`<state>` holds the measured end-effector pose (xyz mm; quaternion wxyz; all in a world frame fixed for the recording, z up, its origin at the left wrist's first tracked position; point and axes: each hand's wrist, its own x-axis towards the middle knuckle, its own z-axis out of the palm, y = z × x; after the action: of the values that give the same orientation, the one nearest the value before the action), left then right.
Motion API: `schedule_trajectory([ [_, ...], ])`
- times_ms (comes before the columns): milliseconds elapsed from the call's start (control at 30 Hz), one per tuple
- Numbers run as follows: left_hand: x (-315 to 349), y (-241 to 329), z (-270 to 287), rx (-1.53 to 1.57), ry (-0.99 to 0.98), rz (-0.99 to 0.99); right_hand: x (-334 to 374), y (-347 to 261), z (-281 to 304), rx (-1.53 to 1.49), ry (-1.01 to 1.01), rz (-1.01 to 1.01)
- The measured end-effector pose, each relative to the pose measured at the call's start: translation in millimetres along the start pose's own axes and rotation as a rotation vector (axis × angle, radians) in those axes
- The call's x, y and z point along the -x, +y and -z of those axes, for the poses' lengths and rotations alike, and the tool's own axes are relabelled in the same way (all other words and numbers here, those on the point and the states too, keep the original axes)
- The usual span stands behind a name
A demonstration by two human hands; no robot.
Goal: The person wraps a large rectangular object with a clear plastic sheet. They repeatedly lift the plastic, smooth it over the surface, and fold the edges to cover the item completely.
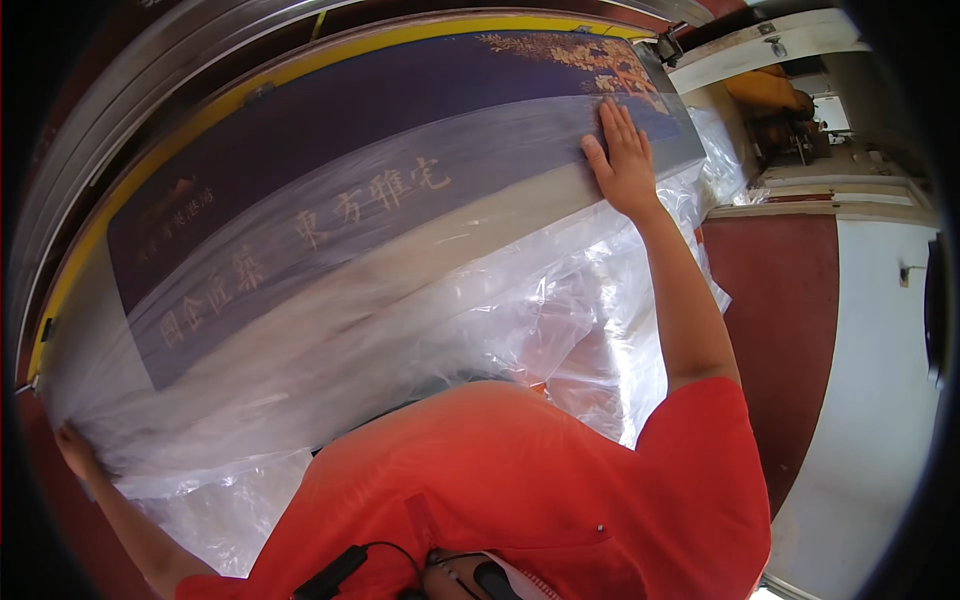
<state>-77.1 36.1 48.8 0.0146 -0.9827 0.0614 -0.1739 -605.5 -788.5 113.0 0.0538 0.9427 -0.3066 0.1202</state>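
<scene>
A long dark blue printed panel [380, 130] with gold lettering and a golden tree at its far right lies before me. Clear plastic film [330, 370] covers its near part and hangs in wrinkled folds down the near side. My right hand [624, 165] rests flat on the panel near the tree picture, fingers stretched out and holding nothing. At the near left corner, my left hand [76, 452] has its fingers closed at the edge of the film, which is drawn toward it; part of that grip is hidden.
A yellow frame edge [290, 70] with small metal clips runs along the panel's far side. Behind it are metal rails [160, 75]. To the right stand a dark red and white surface [790, 320], a pale ledge and some yellow equipment [765, 92].
</scene>
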Motion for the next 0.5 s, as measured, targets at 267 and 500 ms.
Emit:
schedule_trajectory([
  [267, 3, 11, 7, -0.035, -0.040, 0.051, -26, 4, 15, -0.103, 0.133, -0.293],
  [500, 2, 5, 3, -0.006, -0.010, 0.086, -35, -17, 42, 0.011, 0.331, -0.063],
])
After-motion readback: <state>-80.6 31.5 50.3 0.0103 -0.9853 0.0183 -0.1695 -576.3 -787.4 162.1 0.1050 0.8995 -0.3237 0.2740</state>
